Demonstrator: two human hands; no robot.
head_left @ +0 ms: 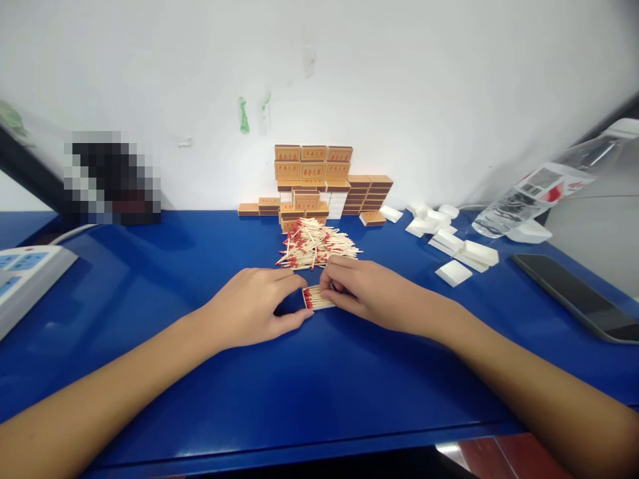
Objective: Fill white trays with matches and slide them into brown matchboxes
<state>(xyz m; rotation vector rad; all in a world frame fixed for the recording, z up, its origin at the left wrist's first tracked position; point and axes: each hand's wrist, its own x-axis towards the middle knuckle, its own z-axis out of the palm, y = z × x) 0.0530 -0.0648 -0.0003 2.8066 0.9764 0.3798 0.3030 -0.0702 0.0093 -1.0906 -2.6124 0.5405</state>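
A small white tray (319,309) of red-headed matches (312,297) lies on the blue table between my hands. My left hand (254,307) grips the tray's left end between thumb and fingers. Over its right end is my right hand (357,293), its fingers curled together at the matches; whether a match is pinched there is hidden. Just behind the tray rises a loose pile of matches (314,245). Stacked orange matchboxes (313,171) stand behind the pile against the wall.
Loose white trays (453,273) lie at the right rear. A tilted plastic bottle (529,193) leans behind them, and a black phone (579,296) lies at the right edge. A white device with blue labels (44,279) sits at the left of the blue table (279,406).
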